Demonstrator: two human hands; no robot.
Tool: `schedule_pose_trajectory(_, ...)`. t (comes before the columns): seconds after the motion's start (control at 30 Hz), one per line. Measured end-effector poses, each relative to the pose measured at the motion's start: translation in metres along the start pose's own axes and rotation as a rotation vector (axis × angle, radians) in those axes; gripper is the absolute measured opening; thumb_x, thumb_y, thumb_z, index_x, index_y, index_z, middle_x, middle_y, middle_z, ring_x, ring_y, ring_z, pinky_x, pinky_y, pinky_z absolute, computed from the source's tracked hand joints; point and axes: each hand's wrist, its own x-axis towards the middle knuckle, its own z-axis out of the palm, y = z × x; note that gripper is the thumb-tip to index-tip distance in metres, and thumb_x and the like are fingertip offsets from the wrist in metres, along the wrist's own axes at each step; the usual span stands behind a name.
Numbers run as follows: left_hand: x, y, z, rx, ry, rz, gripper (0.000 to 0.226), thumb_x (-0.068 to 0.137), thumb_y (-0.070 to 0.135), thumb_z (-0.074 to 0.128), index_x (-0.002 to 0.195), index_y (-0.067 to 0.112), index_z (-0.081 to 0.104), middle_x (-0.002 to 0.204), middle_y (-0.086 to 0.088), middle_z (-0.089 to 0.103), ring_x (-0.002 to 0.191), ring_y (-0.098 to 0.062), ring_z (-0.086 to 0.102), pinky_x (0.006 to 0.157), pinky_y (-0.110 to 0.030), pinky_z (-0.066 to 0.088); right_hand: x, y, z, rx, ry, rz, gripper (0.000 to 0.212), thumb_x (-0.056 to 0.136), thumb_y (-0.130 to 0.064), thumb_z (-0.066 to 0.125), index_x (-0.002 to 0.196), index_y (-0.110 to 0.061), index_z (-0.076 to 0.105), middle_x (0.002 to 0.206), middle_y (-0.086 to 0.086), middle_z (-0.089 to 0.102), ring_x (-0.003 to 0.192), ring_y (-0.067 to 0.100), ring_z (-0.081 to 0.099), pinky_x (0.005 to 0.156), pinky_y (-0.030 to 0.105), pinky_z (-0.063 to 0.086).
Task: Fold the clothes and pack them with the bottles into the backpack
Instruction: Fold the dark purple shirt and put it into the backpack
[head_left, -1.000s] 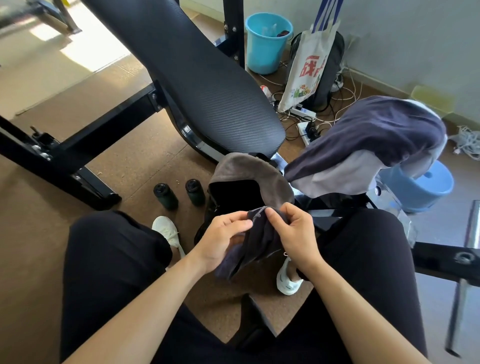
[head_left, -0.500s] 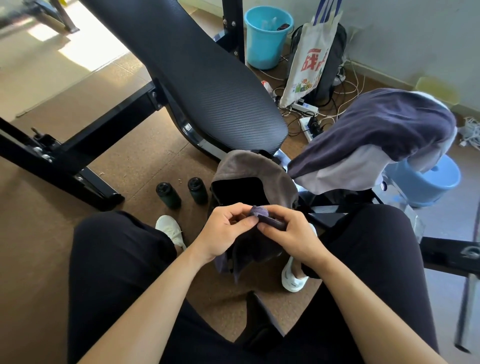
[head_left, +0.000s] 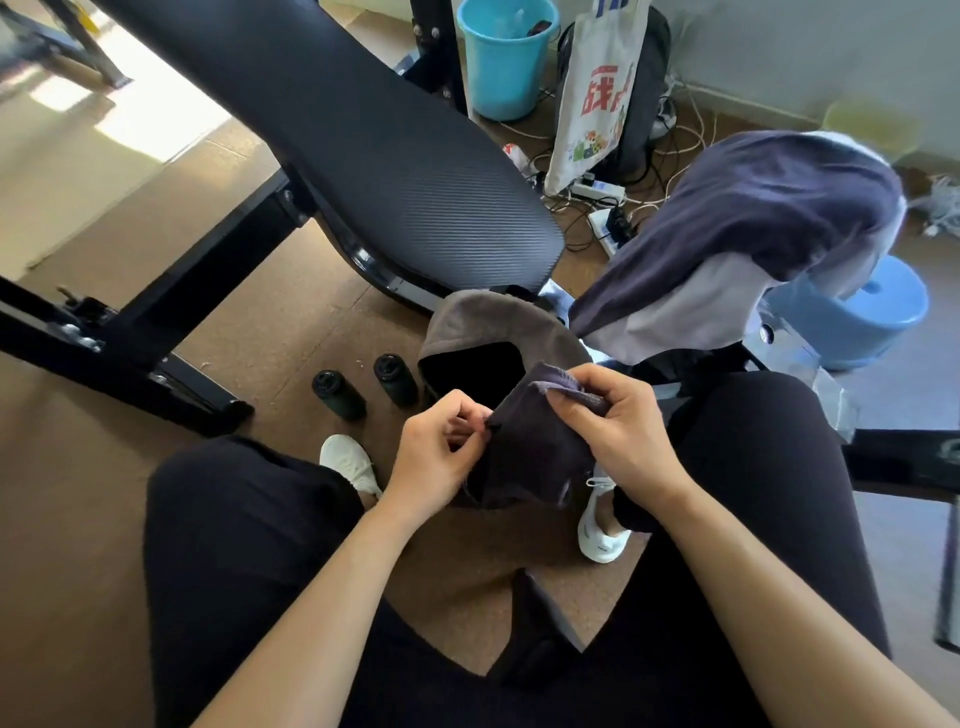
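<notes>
I hold a small dark purple garment (head_left: 530, 447) between my knees. My left hand (head_left: 441, 457) pinches its left edge, and my right hand (head_left: 613, 431) grips its top right edge. Just behind it stands the grey backpack (head_left: 493, 322), its mouth open and dark inside. Two dark bottles (head_left: 337, 395) (head_left: 395, 379) stand upright on the floor left of the backpack. A navy and grey garment (head_left: 753, 228) is draped over something at the right.
A black padded weight bench (head_left: 374, 140) slants across the upper left, with its black frame (head_left: 130, 332) on the brown floor. A teal bucket (head_left: 504, 57), a tote bag (head_left: 597, 88), power strips with cables and a blue stool (head_left: 857, 317) stand behind.
My hands have moved apart and spread the dark garment wider; earlier they pinched it bunched together in front of the backpack.
</notes>
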Motion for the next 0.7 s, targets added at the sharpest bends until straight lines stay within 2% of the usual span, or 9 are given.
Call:
schedule_pose_trajectory(0.1, 0.000, -0.007, 0.003, 0.037, 0.042, 0.066, 0.018, 0.093, -0.006, 0.065, 0.087, 0.011, 0.066, 0.105, 0.008, 0.076, 0.103, -0.012, 0.072, 0.086, -0.036, 0.060, -0.001, -0.003, -0.002, -0.003, 0.016, -0.031, 0.014, 0.095, -0.009, 0.069, 0.090, -0.021, 0.074, 0.080, -0.008, 0.072, 0.077, 0.005, 0.066, 0.069, 0.020, 0.051)
schedule_pose_trajectory(0.17, 0.001, -0.014, 0.005, 0.097, 0.058, 0.083, 0.021, 0.093, -0.004, 0.067, 0.101, 0.012, 0.077, 0.109, 0.006, 0.077, 0.104, -0.009, 0.072, 0.089, -0.039, 0.060, -0.001, -0.004, -0.004, 0.002, 0.017, -0.044, 0.014, 0.094, -0.008, 0.069, 0.091, -0.021, 0.074, 0.080, -0.008, 0.072, 0.077, 0.005, 0.065, 0.070, 0.021, 0.051)
schedule_pose_trajectory(0.23, 0.001, -0.016, 0.006, 0.155, 0.042, 0.088, 0.028, 0.091, 0.000, 0.069, 0.113, 0.015, 0.078, 0.111, 0.006, 0.076, 0.104, -0.006, 0.071, 0.089, -0.039, 0.060, -0.001, -0.005, -0.005, 0.010, 0.027, -0.054, 0.017, 0.094, -0.006, 0.069, 0.091, -0.022, 0.074, 0.080, -0.009, 0.072, 0.077, 0.004, 0.065, 0.070, 0.020, 0.050)
schedule_pose_trajectory(0.37, 0.001, -0.014, 0.013, 0.168, -0.153, 0.094, 0.033, 0.081, 0.021, 0.064, 0.112, 0.018, 0.075, 0.115, 0.009, 0.070, 0.110, -0.011, 0.066, 0.094, -0.034, 0.054, 0.000, -0.006, -0.007, 0.005, 0.040, -0.068, 0.023, 0.093, 0.000, 0.068, 0.094, -0.021, 0.074, 0.084, -0.009, 0.074, 0.080, 0.003, 0.066, 0.071, 0.020, 0.052)
schedule_pose_trajectory(0.47, 0.002, -0.026, 0.019, 0.317, -0.257, 0.049, 0.025, 0.088, 0.034, 0.065, 0.109, 0.025, 0.075, 0.114, 0.015, 0.065, 0.108, -0.009, 0.060, 0.091, -0.035, 0.052, 0.001, -0.007, -0.009, 0.015, 0.062, -0.075, 0.024, 0.093, 0.001, 0.068, 0.095, -0.022, 0.075, 0.085, -0.010, 0.074, 0.082, 0.004, 0.067, 0.072, 0.021, 0.053)
schedule_pose_trajectory(0.57, 0.002, -0.039, 0.020, 0.425, -0.299, -0.027, 0.014, 0.097, 0.032, 0.065, 0.104, 0.027, 0.076, 0.105, 0.015, 0.061, 0.099, -0.009, 0.058, 0.085, -0.041, 0.052, 0.003, -0.011, -0.014, 0.033, 0.119, -0.117, 0.019, 0.094, -0.007, 0.069, 0.097, -0.024, 0.075, 0.083, -0.009, 0.073, 0.080, 0.005, 0.066, 0.071, 0.023, 0.052)
schedule_pose_trajectory(0.7, 0.003, -0.046, 0.016, 0.545, -0.347, -0.114, 0.020, 0.101, 0.033, 0.060, 0.106, 0.025, 0.077, 0.095, 0.011, 0.060, 0.090, -0.013, 0.059, 0.080, -0.045, 0.052, 0.011, -0.013, -0.022, 0.017, 0.244, -0.156, 0.021, 0.096, -0.006, 0.067, 0.098, -0.026, 0.073, 0.077, -0.019, 0.069, 0.075, -0.002, 0.059, 0.070, 0.016, 0.046)
